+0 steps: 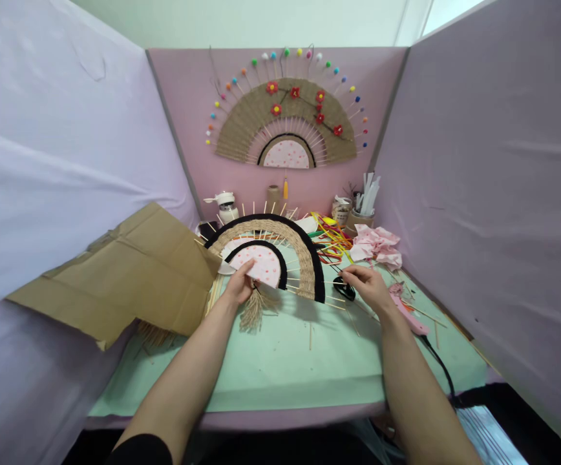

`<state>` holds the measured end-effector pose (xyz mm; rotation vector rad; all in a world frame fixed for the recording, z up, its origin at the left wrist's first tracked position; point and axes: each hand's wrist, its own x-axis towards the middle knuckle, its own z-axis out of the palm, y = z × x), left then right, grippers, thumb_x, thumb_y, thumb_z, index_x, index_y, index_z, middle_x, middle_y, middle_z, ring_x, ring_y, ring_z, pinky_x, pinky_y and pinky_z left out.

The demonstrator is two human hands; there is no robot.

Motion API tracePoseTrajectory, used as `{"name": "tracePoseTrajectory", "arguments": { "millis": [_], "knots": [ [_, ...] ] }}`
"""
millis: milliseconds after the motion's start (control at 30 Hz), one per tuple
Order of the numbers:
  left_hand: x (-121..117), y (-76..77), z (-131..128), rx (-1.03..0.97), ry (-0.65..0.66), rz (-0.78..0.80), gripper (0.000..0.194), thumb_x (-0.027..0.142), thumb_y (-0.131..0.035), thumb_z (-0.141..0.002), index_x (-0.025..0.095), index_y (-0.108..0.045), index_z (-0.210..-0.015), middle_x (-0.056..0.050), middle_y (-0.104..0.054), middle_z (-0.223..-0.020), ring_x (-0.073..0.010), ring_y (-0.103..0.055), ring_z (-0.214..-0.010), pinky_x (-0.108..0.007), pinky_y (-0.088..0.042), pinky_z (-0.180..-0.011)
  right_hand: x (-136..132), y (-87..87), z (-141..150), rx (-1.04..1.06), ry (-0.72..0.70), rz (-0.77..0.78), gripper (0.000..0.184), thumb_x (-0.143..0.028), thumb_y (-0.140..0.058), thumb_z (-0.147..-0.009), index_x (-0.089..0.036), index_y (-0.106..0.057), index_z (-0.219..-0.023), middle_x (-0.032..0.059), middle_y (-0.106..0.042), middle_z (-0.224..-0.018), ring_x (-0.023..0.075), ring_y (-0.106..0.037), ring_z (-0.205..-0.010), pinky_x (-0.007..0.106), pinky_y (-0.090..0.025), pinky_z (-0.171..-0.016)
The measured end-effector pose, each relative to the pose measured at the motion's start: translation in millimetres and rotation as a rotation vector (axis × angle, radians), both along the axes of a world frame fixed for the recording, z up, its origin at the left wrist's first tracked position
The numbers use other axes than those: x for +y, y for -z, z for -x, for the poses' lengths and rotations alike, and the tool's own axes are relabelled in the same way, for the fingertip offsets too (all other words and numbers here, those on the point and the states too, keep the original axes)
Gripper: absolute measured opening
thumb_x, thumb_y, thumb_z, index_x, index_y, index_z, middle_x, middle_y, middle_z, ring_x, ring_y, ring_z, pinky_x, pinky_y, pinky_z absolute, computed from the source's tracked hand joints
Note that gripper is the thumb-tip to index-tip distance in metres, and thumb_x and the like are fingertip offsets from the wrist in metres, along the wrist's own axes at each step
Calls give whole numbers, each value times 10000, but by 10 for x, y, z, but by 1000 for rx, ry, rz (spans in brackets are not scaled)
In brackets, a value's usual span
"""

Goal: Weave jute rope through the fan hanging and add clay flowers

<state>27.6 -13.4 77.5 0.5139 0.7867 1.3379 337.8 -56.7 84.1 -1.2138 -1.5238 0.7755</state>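
Note:
A half-made fan (280, 252) of wooden sticks, woven jute, black trim and a pink dotted centre is tilted up off the green mat (290, 368). My left hand (242, 285) grips its base beside the pink centre, fingers closed. A loose tuft of jute (253, 311) hangs below that hand. My right hand (365, 284) is at the fan's right end, fingers pinched on a thin stick or cord beside a black coil (344, 289).
A finished fan (287, 123) hangs on the pink back wall. Folded cardboard (130, 274) lies at the left. Pink cloth (377, 245), coloured strips, jars and a pen cup crowd the back right. A pink glue gun (409, 313) with its black cord lies at the right.

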Motion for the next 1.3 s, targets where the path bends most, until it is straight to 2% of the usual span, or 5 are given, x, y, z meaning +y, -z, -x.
{"name": "tracePoseTrajectory", "arguments": {
  "millis": [167, 500, 667, 967, 1300],
  "knots": [
    [209, -122, -37, 20, -20, -6, 102, 165, -611, -800, 118, -634, -888, -33, -697, -632, -112, -603, -460, -183, -442, -397, 155, 67, -19, 25, 200, -150, 301, -440, -599, -762, -171, -681, -869, 52, -672, -793, 176, -577, -681, 296, -449, -637],
    [656, -333, -176, -25, -64, -104, 101, 157, -638, -777, 145, -611, -874, 0, -693, -648, -96, -619, -475, -166, -443, -398, 490, -256, -116, 26, 287, -253, 298, -453, -589, -783, -176, -662, -862, 69, -661, -819, 183, -563, -701, 304, -443, -638],
    [754, -216, -206, -31, -41, -106, 66, 136, -622, -790, 145, -605, -854, -1, -698, -660, -101, -626, -490, -175, -469, -420, 556, -180, -166, 168, 247, -141, 328, -471, -633, -738, -173, -655, -872, 53, -656, -798, 175, -566, -701, 291, -441, -632],
    [866, 130, -171, -65, -30, -26, 124, 107, -636, -783, 128, -629, -905, -24, -720, -734, -107, -664, -573, -151, -513, -478, 506, -72, -159, 101, 261, 13, 307, -454, -623, -741, -169, -671, -842, 45, -641, -775, 165, -540, -688, 280, -422, -614],
    [815, 121, -205, -132, -49, 37, 188, 144, -540, -867, 137, -630, -1032, -34, -736, -789, -118, -688, -650, -201, -570, -630, 498, 25, -57, 145, 140, 143, 302, -447, -622, -735, -186, -685, -875, 24, -620, -714, 142, -517, -622, 248, -398, -544]
  ]
}}
